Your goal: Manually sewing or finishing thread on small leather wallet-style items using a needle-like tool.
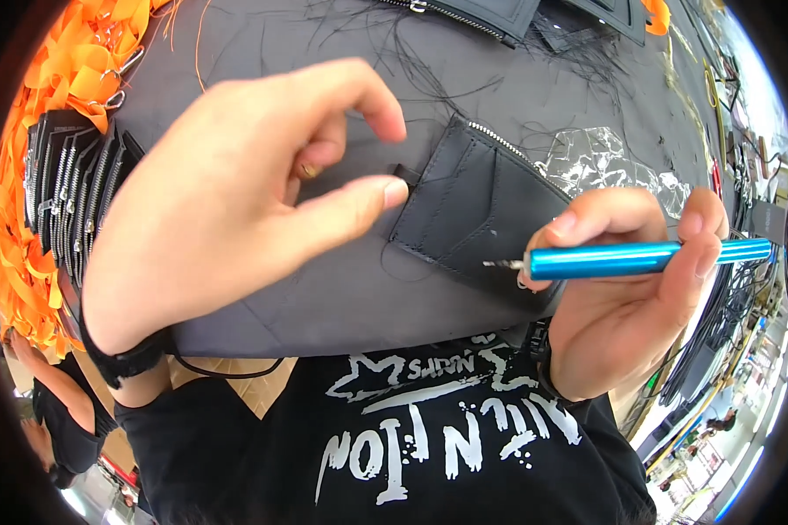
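A small black zip wallet [451, 197] lies on the dark table, with stitched card slots and a silver zip along its far right edge. Over its left side hovers my left hand [228, 192], thumb and index finger apart, the thumb tip near a small black tab on the wallet's edge. My right hand [622, 297] grips a shiny blue pen-shaped tool [604, 261] with a thin dark metal tip, which points left above the wallet's near part. Whether the tip touches the wallet, I cannot tell. My right fingers hide the wallet's right corner.
Black zipped wallets [70, 184] stand stacked at the left beside heaped orange ribbon straps [87, 52] with metal clips. More black wallets [490, 17] and loose black threads lie at the far side. Crumpled clear plastic [604, 157] sits right of the wallet. Another person's arm [57, 385] shows lower left.
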`<state>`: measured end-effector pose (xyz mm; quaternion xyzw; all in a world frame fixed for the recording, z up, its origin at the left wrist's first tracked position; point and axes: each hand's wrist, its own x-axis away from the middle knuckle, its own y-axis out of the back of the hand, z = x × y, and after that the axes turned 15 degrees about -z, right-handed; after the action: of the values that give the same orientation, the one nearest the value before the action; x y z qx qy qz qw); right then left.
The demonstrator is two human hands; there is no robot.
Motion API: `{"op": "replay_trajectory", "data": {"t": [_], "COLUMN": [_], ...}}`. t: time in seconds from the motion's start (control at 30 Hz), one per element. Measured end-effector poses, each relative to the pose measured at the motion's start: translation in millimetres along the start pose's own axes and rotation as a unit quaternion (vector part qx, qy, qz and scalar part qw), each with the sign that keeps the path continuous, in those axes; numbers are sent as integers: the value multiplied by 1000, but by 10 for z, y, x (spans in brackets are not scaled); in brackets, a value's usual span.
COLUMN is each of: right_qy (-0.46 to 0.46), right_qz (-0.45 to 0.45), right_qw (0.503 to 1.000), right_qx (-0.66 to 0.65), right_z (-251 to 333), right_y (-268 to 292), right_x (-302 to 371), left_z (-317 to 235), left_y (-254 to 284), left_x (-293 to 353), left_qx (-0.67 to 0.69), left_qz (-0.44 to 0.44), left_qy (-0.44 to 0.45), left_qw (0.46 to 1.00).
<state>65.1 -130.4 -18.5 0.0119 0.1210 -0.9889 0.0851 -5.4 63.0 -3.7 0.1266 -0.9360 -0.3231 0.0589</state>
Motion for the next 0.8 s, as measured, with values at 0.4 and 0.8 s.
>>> {"op": "replay_trajectory", "data": {"t": [0.4, 0.8], "right_qy": [-20, 45], "right_qz": [84, 124], "right_qw": [995, 980], "right_qx": [56, 149], "right_z": [-196, -247], "right_y": [-94, -62], "right_x": [36, 2], "left_z": [181, 56], "left_y": [-10, 57], "left_x": [24, -60], "left_qx": [-41, -81], "left_qz": [54, 128], "left_qy": [-176, -109], "left_qw": [982, 982]}}
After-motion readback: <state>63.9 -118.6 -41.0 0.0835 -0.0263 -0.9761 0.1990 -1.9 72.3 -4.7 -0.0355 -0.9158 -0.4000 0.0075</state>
